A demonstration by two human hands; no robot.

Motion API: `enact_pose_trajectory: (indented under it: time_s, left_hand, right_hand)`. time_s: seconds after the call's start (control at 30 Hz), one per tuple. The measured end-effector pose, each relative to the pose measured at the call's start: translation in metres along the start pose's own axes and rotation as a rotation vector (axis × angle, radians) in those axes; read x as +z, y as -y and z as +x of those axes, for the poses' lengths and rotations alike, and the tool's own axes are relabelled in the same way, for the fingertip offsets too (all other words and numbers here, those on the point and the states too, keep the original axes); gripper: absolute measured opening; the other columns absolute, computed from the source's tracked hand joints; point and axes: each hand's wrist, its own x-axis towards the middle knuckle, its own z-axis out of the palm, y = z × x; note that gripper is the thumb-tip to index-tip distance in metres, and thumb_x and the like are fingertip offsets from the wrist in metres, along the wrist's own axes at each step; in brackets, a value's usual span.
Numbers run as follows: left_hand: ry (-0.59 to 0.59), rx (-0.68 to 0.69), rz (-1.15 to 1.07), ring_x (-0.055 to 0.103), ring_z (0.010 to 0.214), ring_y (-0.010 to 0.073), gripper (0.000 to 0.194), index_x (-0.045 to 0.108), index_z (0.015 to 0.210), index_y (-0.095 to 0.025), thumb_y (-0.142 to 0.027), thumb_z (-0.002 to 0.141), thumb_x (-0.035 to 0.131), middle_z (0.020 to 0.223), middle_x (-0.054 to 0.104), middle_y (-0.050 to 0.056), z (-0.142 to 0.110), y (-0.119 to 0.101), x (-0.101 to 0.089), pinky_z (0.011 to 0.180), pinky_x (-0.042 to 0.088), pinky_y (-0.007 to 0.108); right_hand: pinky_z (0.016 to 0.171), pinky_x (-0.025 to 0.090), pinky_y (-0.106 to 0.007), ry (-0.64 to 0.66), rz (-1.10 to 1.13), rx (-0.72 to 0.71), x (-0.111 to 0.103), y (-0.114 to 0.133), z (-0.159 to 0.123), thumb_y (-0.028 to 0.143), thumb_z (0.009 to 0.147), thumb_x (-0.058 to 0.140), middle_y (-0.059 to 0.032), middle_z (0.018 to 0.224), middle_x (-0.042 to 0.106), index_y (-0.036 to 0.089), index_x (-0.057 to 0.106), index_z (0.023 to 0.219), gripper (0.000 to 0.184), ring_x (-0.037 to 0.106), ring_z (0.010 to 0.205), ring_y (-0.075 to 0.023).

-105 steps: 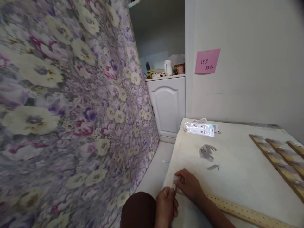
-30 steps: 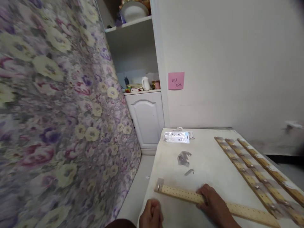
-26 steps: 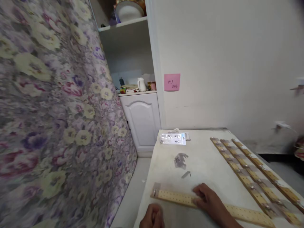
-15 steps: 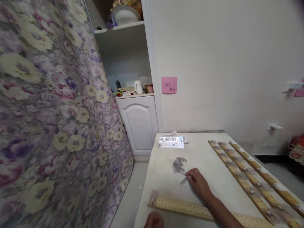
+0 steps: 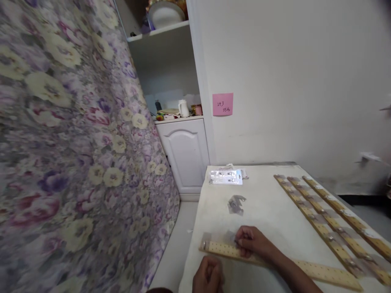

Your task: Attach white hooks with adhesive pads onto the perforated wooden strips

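My right hand (image 5: 249, 241) is closed with a pinch on a small clear plastic piece (image 5: 231, 236). It hovers at a pale wooden strip (image 5: 325, 270) with rows of small holes, hiding part of it. At the strip's left end sits another clear plastic piece with a shiny metal bit (image 5: 205, 243). My left hand (image 5: 208, 274) is closed at the table's front left, just below the strip; whatever its fingers hold, if anything, is hidden. Beyond the right hand lies a small pile of clear plastic pieces (image 5: 236, 204).
Three wooden strips (image 5: 317, 221) with clear pieces and metal bits along them lie at the right of the white table (image 5: 259, 195). A clear package (image 5: 225, 177) lies at the back left. A floral curtain (image 5: 76, 162) hangs left, beside a cabinet (image 5: 185, 156).
My right hand has come from beside the pile toward me, bringing the plastic piece to the wooden strip. My left hand has moved farther into view. The camera view has shifted slightly.
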Motion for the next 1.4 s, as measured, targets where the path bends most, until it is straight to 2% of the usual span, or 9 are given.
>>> enact_pose_trajectory:
  time_s: [0.07,0.17,0.3,0.5,0.63,0.77,1.0,1.23,1.4]
  left_hand:
    - [0.004,-0.02,-0.094,0.031,0.031,0.003,0.05,0.048,0.078,-0.022,-0.067,0.063,0.06,0.049,0.05,-0.009,-0.001,-0.002,0.002,0.034,0.02,0.018]
    - [0.003,-0.034,-0.135,0.039,0.031,0.0041,0.05,0.049,0.084,-0.022,-0.066,0.064,0.061,0.054,0.058,-0.006,-0.001,-0.006,0.0,0.033,0.021,0.017]
    - [0.071,-0.056,-0.142,0.04,0.029,0.0047,0.049,0.047,0.075,-0.021,-0.066,0.064,0.062,0.049,0.057,-0.006,0.002,-0.005,-0.005,0.031,0.02,0.017]
    - [0.087,-0.056,-0.158,0.041,0.029,0.004,0.044,0.043,0.071,-0.021,-0.06,0.069,0.062,0.05,0.059,-0.005,0.004,0.0,-0.007,0.031,0.02,0.017]
    - [0.086,-0.071,-0.144,0.039,0.03,0.0037,0.045,0.046,0.073,-0.02,-0.061,0.067,0.063,0.049,0.056,-0.006,0.001,-0.008,-0.006,0.032,0.021,0.017]
    - [0.091,-0.064,-0.079,0.036,0.03,0.0032,0.045,0.05,0.071,-0.018,-0.062,0.068,0.061,0.045,0.051,-0.008,0.0,-0.009,-0.003,0.033,0.019,0.017]
    - [0.076,-0.025,-0.056,0.033,0.028,0.0046,0.046,0.046,0.067,-0.021,-0.063,0.064,0.064,0.038,0.045,-0.01,0.002,0.002,0.0,0.033,0.018,0.019]
    - [0.045,-0.056,-0.068,0.032,0.03,0.0036,0.047,0.044,0.064,-0.021,-0.065,0.067,0.059,0.038,0.044,-0.009,-0.004,-0.013,-0.001,0.035,0.018,0.018]
    - [0.021,-0.103,-0.102,0.035,0.029,0.0033,0.046,0.049,0.078,-0.019,-0.065,0.071,0.053,0.048,0.052,-0.008,-0.004,-0.015,-0.001,0.032,0.015,0.017]
  right_hand:
    - [0.045,0.043,-0.02,0.094,0.027,0.011,0.012,0.0,-0.004,0.025,0.06,0.056,0.0038,0.059,0.061,0.017,0.055,0.073,0.015,0.059,0.046,-0.0104]
    - [0.043,0.042,-0.019,0.158,-0.019,0.033,0.024,-0.001,-0.007,0.021,0.061,0.053,0.0044,0.053,0.059,0.016,0.058,0.072,0.013,0.058,0.044,-0.01]
    - [0.041,0.04,-0.018,0.175,-0.063,0.034,0.032,0.001,-0.007,0.018,0.062,0.051,0.006,0.046,0.054,0.017,0.06,0.07,0.012,0.054,0.041,-0.0085]
    - [0.043,0.039,-0.018,0.099,-0.067,-0.027,0.035,0.007,-0.011,0.023,0.071,0.049,0.006,0.05,0.054,0.016,0.058,0.073,0.012,0.05,0.042,-0.007]
    - [0.045,0.035,-0.019,0.073,-0.086,-0.065,0.034,0.003,-0.011,0.023,0.071,0.051,0.0058,0.053,0.054,0.016,0.059,0.073,0.011,0.047,0.044,-0.0068]
    - [0.052,0.034,-0.02,0.016,-0.208,-0.154,0.037,0.006,-0.01,0.022,0.067,0.059,0.004,0.056,0.056,0.015,0.064,0.068,0.008,0.046,0.053,-0.0079]
    - [0.048,0.031,-0.019,-0.001,-0.257,-0.107,0.05,0.004,-0.011,0.016,0.061,0.059,0.0064,0.051,0.05,0.015,0.059,0.061,0.001,0.042,0.051,-0.0068]
    - [0.034,0.031,-0.018,0.087,-0.188,-0.021,0.055,0.002,-0.012,0.019,0.063,0.051,0.0095,0.047,0.044,0.019,0.05,0.064,0.002,0.04,0.037,-0.0061]
    - [0.036,0.036,-0.019,0.007,-0.083,-0.032,0.045,0.0,0.005,0.027,0.068,0.05,0.0096,0.042,0.049,0.02,0.047,0.07,0.008,0.046,0.035,-0.0082]
